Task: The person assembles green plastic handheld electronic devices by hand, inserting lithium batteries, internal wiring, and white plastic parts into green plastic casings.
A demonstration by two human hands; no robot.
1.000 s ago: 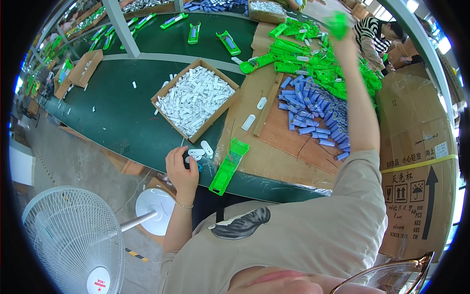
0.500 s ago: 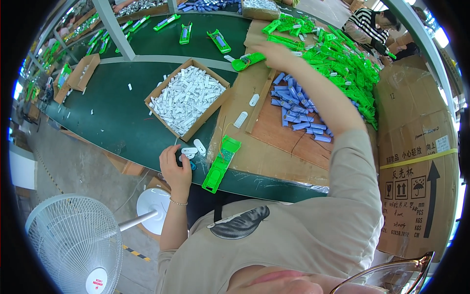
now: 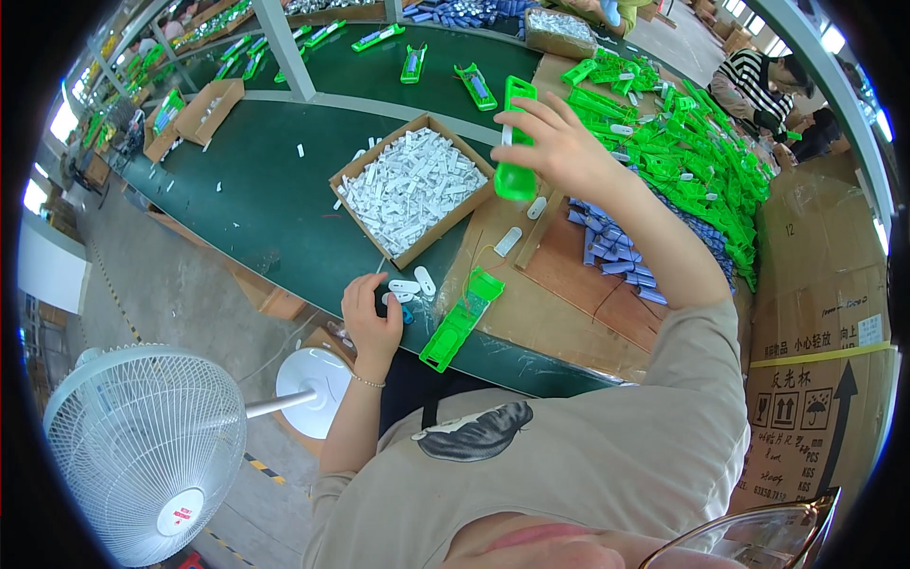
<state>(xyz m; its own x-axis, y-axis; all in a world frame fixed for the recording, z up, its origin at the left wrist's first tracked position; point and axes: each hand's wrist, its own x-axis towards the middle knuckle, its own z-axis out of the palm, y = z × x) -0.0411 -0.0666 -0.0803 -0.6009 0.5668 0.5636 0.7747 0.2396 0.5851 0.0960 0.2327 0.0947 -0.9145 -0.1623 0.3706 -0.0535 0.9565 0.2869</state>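
My right hand [image 3: 559, 147] is raised over the table and grips a long green plastic case [image 3: 517, 142] with a small white piece against it. My left hand [image 3: 372, 318] rests at the near edge of the green table [image 3: 256, 199], closed on a small dark and blue object, next to two loose white oval pieces [image 3: 412, 284]. A second green case [image 3: 462, 318] lies open on the cardboard sheet [image 3: 569, 313] just right of that hand. Beyond it stands a cardboard box of white pieces [image 3: 409, 185].
A heap of green cases [image 3: 697, 156] and a pile of blue pieces [image 3: 616, 251] lie at the right. Large cartons [image 3: 820, 351] stand further right. A white floor fan [image 3: 142, 446] is at lower left. Other people [image 3: 758, 81] sit at the far end.
My right hand has drawn back from the far green heap toward me, carrying a green case. My left hand has stayed at the table edge.
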